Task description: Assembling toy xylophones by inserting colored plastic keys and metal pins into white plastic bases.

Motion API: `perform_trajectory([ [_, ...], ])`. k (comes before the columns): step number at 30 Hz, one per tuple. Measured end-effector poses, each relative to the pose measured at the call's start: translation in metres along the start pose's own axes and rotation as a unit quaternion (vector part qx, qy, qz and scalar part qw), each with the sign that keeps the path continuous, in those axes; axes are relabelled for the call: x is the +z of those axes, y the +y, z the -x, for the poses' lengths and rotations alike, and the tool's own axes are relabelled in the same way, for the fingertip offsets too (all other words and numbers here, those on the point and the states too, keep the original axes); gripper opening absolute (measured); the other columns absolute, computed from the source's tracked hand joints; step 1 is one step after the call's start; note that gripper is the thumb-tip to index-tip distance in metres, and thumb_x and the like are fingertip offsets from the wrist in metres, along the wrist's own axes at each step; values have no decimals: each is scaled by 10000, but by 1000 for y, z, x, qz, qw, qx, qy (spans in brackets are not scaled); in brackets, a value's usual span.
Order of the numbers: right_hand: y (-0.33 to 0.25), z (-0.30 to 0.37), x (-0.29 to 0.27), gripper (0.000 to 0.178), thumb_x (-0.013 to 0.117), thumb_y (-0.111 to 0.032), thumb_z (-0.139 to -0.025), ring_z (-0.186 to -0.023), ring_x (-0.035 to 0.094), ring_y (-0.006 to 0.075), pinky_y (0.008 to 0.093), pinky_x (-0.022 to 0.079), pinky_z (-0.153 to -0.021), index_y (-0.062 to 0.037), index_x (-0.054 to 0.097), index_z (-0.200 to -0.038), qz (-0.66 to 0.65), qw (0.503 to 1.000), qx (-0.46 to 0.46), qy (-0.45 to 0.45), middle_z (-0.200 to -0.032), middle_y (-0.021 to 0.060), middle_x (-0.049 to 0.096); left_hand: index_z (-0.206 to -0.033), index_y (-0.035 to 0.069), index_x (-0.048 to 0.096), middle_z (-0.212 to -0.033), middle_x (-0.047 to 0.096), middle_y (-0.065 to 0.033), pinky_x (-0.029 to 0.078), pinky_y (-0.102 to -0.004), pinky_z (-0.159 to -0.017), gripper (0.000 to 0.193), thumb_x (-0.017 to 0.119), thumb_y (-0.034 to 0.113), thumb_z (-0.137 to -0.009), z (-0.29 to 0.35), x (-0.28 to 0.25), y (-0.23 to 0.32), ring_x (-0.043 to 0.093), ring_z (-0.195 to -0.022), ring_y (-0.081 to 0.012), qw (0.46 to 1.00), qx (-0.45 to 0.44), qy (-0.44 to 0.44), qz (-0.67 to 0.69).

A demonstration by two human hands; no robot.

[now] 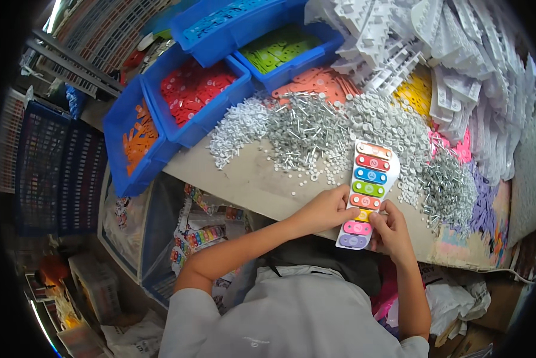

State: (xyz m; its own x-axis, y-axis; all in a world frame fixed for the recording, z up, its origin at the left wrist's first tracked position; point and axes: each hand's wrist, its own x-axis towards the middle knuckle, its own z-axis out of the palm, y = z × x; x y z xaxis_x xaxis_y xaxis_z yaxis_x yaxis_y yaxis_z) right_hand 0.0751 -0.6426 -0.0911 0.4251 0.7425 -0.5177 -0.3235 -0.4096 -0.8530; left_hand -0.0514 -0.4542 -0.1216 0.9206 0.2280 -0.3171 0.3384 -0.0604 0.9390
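Observation:
A toy xylophone [368,190] with a white base and a row of coloured bars is held upright at the table's near edge. My left hand [329,209] is closed on its left side, the thumb lying over the bars near the orange and yellow ones. On the opposite side my right hand [392,229] grips the lower part, fingertips by the yellow and pink bars. Just beyond the xylophone lie heaps of silver metal pins [307,128] and small white round caps [378,113].
Blue bins hold red bars [195,89], orange bars [140,140], green bars [280,49] and blue bars [226,21]. White xylophone bases [453,36] are stacked at the far right. Purple bars [484,200] lie at right. Finished-looking xylophones [202,237] fill a container at lower left.

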Motion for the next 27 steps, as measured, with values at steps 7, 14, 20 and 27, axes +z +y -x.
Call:
perform_trajectory([
  [7, 20, 22, -2, 202, 537, -256, -1059, -465, 516, 80, 194, 365, -406, -72, 498, -1131, -118, 971, -82, 189, -643, 12, 531, -1058, 29, 684, -828, 693, -159, 518, -434, -663, 260, 651, 264, -950, 48, -63, 14, 684, -729, -331, 904, 53, 376, -197],
  [14, 37, 26, 11, 124, 564, -178, -1039, -545, 553, 60, 200, 417, -465, -56, 571, -1020, -21, 956, -172, 237, -691, -3, 569, -928, 41, 700, -924, 682, -153, 511, -467, -746, 160, 646, 191, -934, 62, -154, -35, 655, -867, -366, 720, 34, 511, -467],
  [20, 30, 47, -19, 87, 605, -94, -992, -657, 589, 77, 238, 475, -610, -8, 623, -992, 126, 906, -202, 351, -769, 16, 619, -942, 46, 695, -907, 630, -115, 485, -421, -787, 135, 720, 161, -876, 64, -158, -35, 617, -873, -317, 704, 17, 490, -514],
  [27, 44, 86, -129, 111, 627, -108, -956, -725, 575, 135, 296, 486, -657, -18, 643, -1020, 280, 732, -158, 601, -878, 51, 639, -988, 34, 726, -883, 628, -131, 459, -436, -812, 161, 693, 172, -912, 58, -146, -39, 607, -870, -327, 667, 60, 490, -558],
])
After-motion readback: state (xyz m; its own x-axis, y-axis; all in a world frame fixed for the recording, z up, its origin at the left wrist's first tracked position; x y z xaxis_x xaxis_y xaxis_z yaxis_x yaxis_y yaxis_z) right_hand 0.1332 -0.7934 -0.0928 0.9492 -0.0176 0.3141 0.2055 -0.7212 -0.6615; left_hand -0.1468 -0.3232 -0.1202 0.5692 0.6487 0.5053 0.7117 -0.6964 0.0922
